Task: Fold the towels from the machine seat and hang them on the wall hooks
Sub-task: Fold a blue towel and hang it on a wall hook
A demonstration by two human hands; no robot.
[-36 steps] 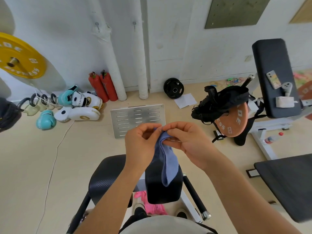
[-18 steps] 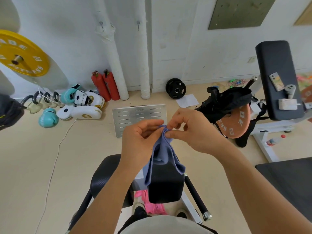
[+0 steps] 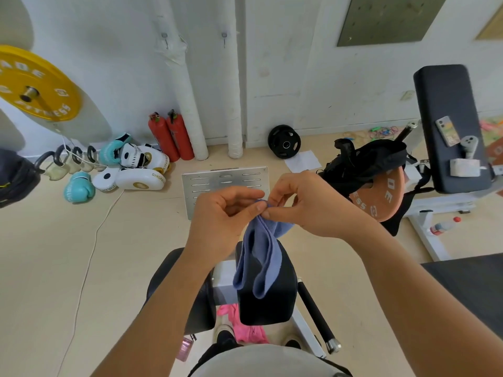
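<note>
Both hands, left hand and right hand, pinch the half-folded blue towel at its top; below their fingers a pink towel waits, both wall hooks bare.

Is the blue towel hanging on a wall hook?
No, both the left hand and right hand pinch the blue towel; the wall hooks are bare.
</note>
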